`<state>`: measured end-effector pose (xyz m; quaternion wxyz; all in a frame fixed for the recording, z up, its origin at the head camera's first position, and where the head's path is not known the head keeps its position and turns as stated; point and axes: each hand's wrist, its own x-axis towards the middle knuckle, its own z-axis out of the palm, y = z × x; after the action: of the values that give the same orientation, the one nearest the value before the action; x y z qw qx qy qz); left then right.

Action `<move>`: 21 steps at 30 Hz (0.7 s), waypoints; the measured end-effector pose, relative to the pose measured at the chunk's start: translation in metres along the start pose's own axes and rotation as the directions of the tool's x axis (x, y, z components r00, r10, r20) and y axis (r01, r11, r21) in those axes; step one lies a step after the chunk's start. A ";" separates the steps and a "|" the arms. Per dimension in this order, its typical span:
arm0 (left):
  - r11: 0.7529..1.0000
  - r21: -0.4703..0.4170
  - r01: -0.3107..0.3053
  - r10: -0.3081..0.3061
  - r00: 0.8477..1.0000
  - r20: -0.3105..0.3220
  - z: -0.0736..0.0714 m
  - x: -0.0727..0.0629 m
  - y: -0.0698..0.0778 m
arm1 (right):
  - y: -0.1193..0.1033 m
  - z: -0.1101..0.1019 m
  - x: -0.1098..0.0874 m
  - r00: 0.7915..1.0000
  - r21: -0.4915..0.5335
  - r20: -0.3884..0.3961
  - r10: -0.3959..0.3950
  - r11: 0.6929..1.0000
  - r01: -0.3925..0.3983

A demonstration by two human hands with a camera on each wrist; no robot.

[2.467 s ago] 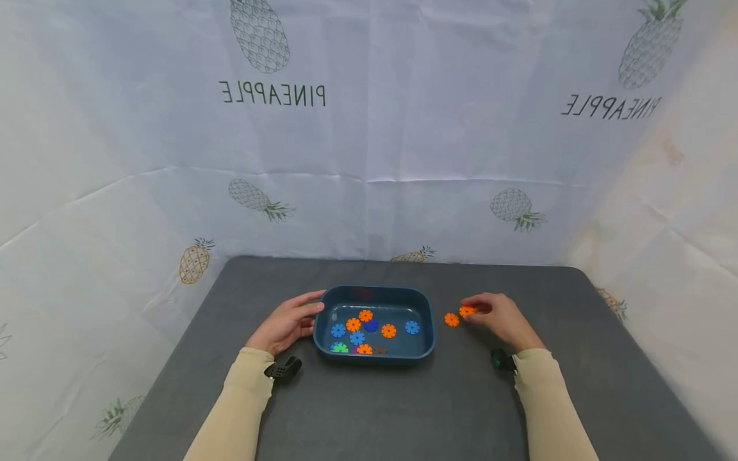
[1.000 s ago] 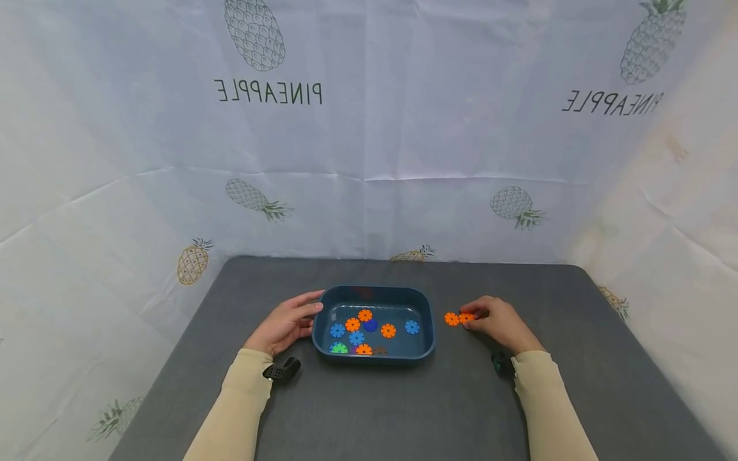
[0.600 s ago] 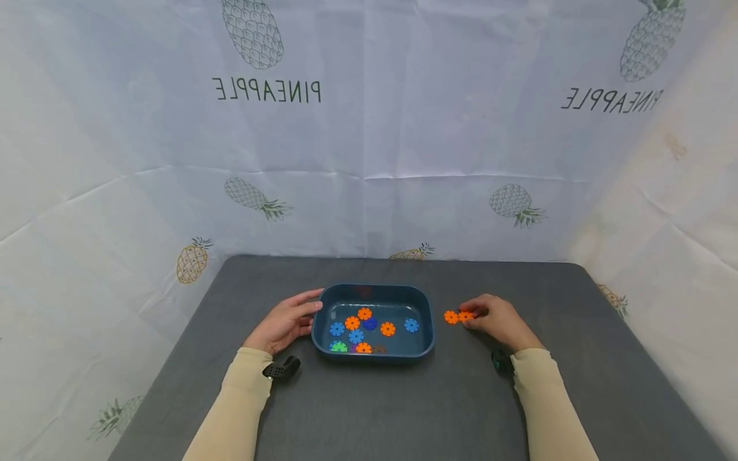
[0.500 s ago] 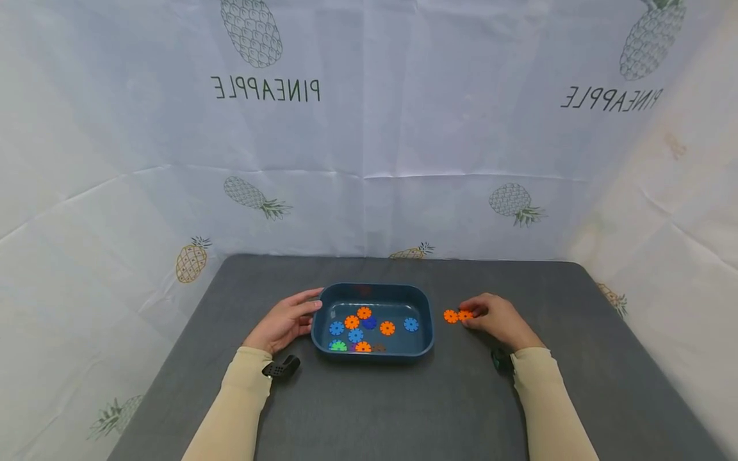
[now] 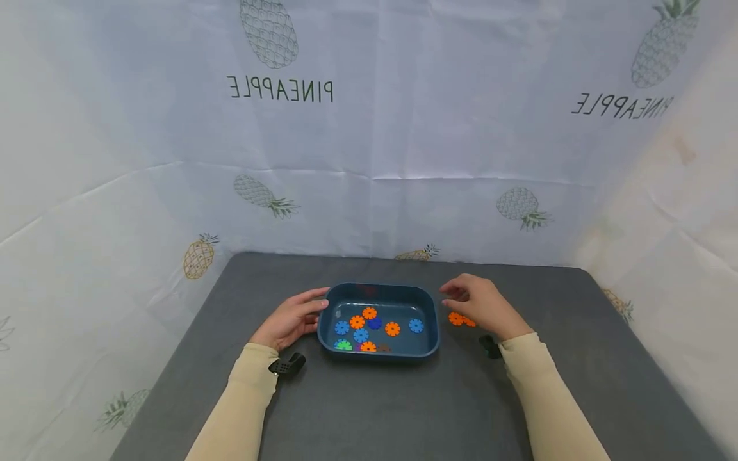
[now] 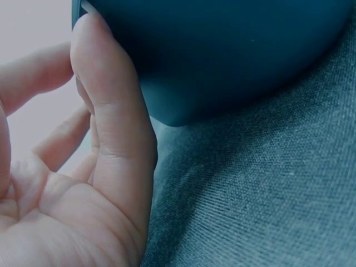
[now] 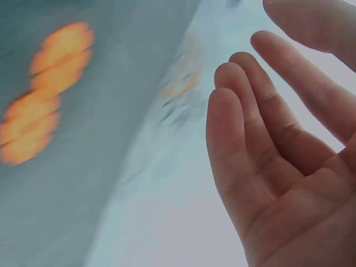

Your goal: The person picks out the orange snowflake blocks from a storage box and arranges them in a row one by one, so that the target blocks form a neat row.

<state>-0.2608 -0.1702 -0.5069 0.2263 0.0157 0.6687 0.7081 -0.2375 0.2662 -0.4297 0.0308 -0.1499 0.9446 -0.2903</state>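
My left hand (image 5: 293, 318) holds the left end of a dark blue tray (image 5: 398, 302), thumb at the rim. The left wrist view shows the thumb (image 6: 114, 105) lying against the outside of the tray wall, with the other fingers behind. On the table right of the tray lie two orange snowflake discs (image 5: 455, 319), side by side and overlapping or touching at their edges. Above them my right hand (image 5: 483, 302) is lifted, partly covering the right disc in the head view. Its fingers are loosely bent and hold nothing; the right wrist view shows the discs (image 7: 61, 58) apart from it.
Inside the tray lie several snowflake discs in orange, blue (image 5: 416, 326), green (image 5: 343, 345), purple and brown. The dark grey table (image 5: 392, 410) ends at a white pineapple-print cloth (image 5: 369, 218) behind and at both sides.
My right hand first brought one orange disc against the other and pinched it there. Now it has let go and moved up and left. The left hand stays at the tray.
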 end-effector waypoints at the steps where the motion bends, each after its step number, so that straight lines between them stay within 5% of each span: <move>1: 1.000 0.000 0.003 -0.003 1.000 -0.001 0.000 0.000 0.000 | -0.010 0.000 0.006 1.000 -0.006 0.021 -0.019 1.000 0.019; 5: 1.000 -0.008 0.014 -0.014 1.000 0.002 -0.001 0.000 0.001 | -0.046 0.006 0.031 0.986 -0.058 0.145 -0.087 0.994 0.096; 11: 1.000 -0.025 0.013 -0.012 1.000 0.004 0.000 0.001 0.004 | -0.082 0.031 0.060 0.930 -0.168 0.342 -0.133 0.965 0.200; 16: 1.000 -0.026 0.009 -0.009 1.000 0.008 0.001 0.002 0.003 | -0.098 0.054 0.068 0.890 -0.235 0.445 -0.100 0.946 0.223; 21: 0.999 -0.032 0.007 -0.007 1.000 0.006 -0.001 0.001 0.002 | -0.107 0.071 0.067 0.871 -0.267 0.483 -0.087 0.933 0.241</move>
<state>-0.2628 -0.1711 -0.5051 0.2310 0.0120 0.6568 0.7177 -0.2623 0.1234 -0.4266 0.2058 -0.2984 0.9275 -0.0909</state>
